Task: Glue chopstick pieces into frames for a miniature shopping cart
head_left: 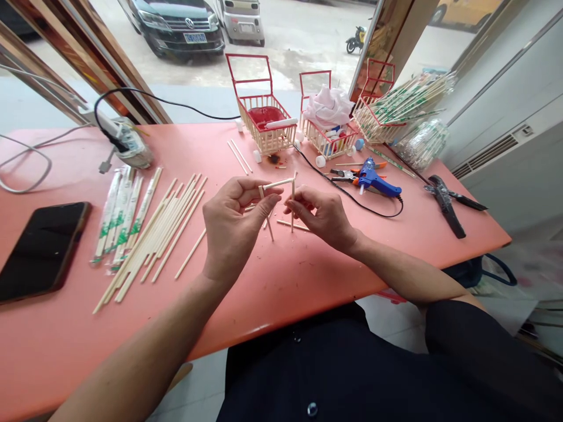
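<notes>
Between my hands, above the pink table (281, 281), is a small frame of pale wooden sticks (280, 183): a short crosspiece runs between two legs that point down. My left hand (237, 220) pinches the frame's left corner between thumb and fingers. The fingers of my right hand (321, 214) are closed on the upright stick at the right. Behind my fingers a few short stick pieces (292, 225) lie on the table, partly hidden. To the left of my left hand spreads a pile of loose chopsticks (162, 234), with several wrapped chopsticks (121, 217) beside it.
Small stick-built carts (267, 126) with red handles stand along the back. A blue glue gun (373, 179), pliers (345, 174) and a black cutter-like tool (446, 205) lie at right. A phone (41, 249) and a power strip (127, 143) are at left. Cords cross the table.
</notes>
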Demonstrator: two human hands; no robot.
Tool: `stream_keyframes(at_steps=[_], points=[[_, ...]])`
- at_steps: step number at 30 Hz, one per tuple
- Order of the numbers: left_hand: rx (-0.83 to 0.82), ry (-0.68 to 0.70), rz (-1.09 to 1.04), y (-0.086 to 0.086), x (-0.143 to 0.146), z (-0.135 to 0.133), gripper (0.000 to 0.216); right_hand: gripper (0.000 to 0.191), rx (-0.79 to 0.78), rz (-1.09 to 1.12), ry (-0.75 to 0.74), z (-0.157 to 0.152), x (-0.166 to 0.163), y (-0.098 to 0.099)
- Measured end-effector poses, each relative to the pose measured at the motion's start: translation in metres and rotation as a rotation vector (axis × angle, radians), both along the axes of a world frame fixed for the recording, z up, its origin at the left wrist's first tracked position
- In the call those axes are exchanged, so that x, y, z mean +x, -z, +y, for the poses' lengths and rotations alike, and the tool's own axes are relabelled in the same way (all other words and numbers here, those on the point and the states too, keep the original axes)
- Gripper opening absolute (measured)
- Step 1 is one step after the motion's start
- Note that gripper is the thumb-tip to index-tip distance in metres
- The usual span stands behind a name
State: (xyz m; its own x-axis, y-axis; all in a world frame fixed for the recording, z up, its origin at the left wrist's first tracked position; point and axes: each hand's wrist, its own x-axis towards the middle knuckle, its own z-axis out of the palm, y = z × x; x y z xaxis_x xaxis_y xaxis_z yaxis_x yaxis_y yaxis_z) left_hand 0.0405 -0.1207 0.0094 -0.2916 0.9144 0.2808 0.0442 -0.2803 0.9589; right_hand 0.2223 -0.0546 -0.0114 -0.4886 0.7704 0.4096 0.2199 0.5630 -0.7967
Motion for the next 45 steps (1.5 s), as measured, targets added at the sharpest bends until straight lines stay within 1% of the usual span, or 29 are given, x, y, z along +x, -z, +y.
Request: stream_keyframes(at_steps=[5,7,10,13,16,19,21,25,32,40,45], points=[[-0.010,-0.022,0.014,0.005,-0.001,0.004,0.029,0.060,-0.010,0.002,0.003,0.000,0.000,-0.001],[-0.026,-0.011,-0.036,0.006,-0.001,0.007,0.029,0.060,-0.009,0.012,0.003,0.000,0.001,-0.002],[-0.043,0.025,-0.172,0.008,-0.002,0.011,0.026,0.060,-0.015,0.021,-0.003,0.000,0.001,-0.005],[-0.059,-0.005,-0.224,0.010,-0.004,0.013,0.024,0.061,-0.020,0.033,-0.025,0.000,0.001,-0.007],[-0.043,-0.078,-0.169,0.010,-0.005,0.012,0.022,0.060,-0.022,0.044,-0.031,0.002,0.001,-0.007],[0.011,-0.148,-0.068,0.006,-0.003,0.008,0.018,0.058,-0.023,0.027,-0.011,0.002,0.001,-0.006],[0.049,-0.170,0.002,0.003,-0.001,0.004,0.017,0.056,-0.022,0.023,0.000,0.003,0.001,-0.006],[0.102,-0.163,0.067,-0.001,0.002,-0.002,0.015,0.053,-0.003,0.037,0.016,0.002,0.001,-0.004],[0.057,-0.151,0.100,-0.003,0.000,-0.003,0.027,0.061,-0.016,-0.013,0.032,0.001,0.000,-0.003],[0.090,-0.224,0.185,-0.002,-0.002,-0.001,0.018,0.059,0.011,-0.030,0.009,-0.002,0.000,-0.002],[0.082,-0.216,0.204,0.001,-0.003,0.000,0.016,0.060,0.048,-0.089,0.025,-0.003,0.000,-0.001]])
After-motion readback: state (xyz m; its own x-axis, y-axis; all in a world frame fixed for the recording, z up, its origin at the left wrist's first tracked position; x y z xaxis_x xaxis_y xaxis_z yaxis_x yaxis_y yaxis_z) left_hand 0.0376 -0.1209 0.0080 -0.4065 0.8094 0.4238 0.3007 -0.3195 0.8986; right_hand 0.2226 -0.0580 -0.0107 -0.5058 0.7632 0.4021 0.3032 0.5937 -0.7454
